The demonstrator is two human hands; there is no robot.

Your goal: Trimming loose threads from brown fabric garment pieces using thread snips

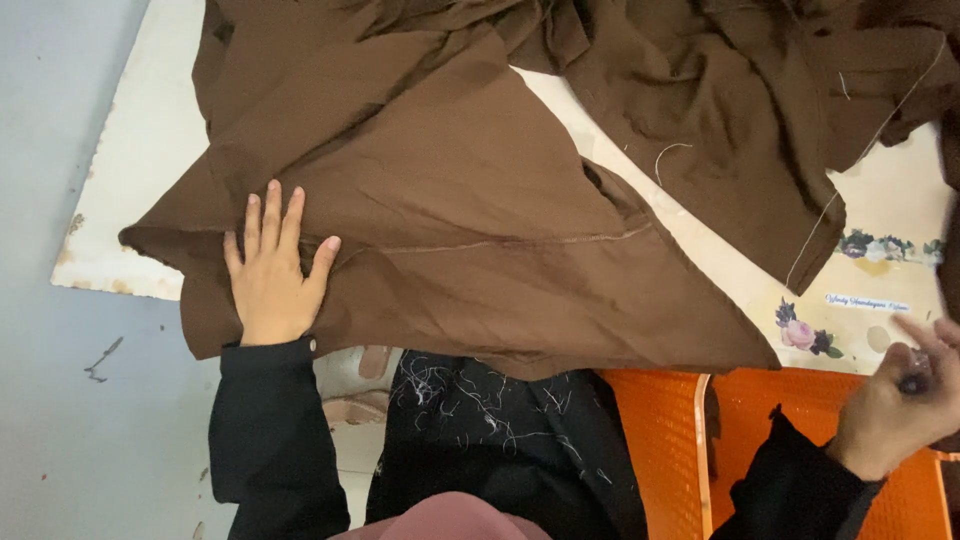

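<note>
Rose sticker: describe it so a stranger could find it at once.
Start at the white table under the brown cloth. Follow the bare strip toward its near right edge, beside the orange chair. The rose sticker is there: one pink bloom with dark leaves, left of the right hand.

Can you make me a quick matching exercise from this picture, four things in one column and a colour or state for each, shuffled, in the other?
Column one:
1. left hand
2. right hand
3. fabric
4. chair

Column two:
A. orange
B. brown, with a stitched seam
C. flat, fingers spread on the cloth
D. closed around a small dark object

Pairs: 1-C, 2-D, 3-B, 4-A
</note>
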